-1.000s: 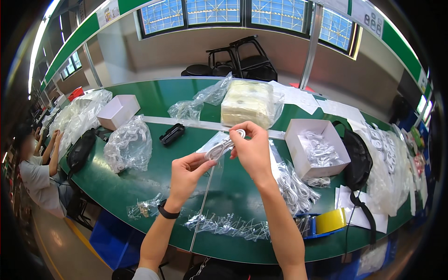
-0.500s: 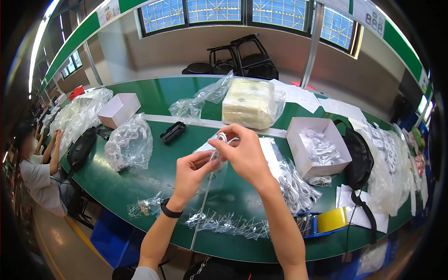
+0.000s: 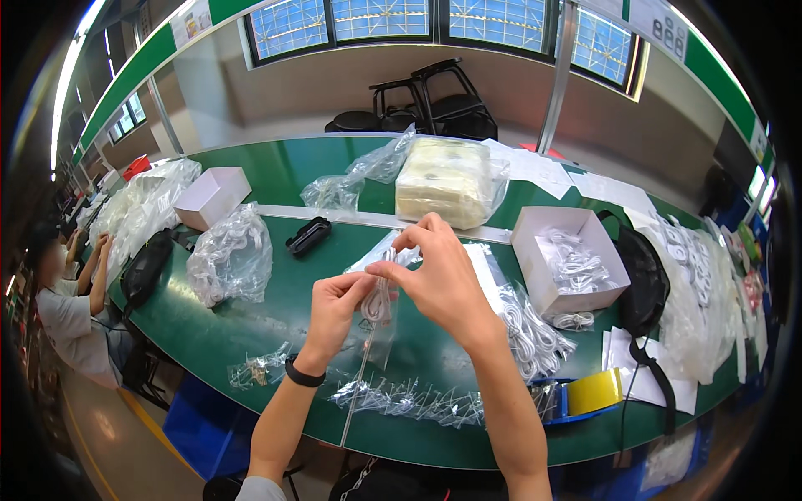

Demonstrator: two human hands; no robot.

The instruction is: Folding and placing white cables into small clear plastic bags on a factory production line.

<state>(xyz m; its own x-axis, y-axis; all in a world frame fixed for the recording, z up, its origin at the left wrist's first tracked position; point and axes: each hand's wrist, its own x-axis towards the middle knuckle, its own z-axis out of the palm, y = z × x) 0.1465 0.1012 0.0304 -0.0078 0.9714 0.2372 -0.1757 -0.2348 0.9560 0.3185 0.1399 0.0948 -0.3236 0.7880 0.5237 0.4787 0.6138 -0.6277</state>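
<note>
Left hand (image 3: 332, 313) pinching a clear bag (image 3: 381, 342), right hand (image 3: 443, 288) touching its top, a coiled white cable (image 3: 378, 305) hanging inside, green table (image 3: 192, 330) spreading below, box (image 3: 527, 271) holding cables (image 3: 575, 269), co-worker (image 3: 68, 326) sitting leftward.

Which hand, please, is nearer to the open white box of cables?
The right. The right hand is left of the white box, not touching it; the left hand is farther left.

Spotting dark-framed windows (image 3: 380, 21) across the top, black stools (image 3: 459, 107) by the wall (image 3: 309, 92) below! Now catching a strip light (image 3: 67, 83), upper left, and shiny floor (image 3: 104, 426), lower left.
</note>
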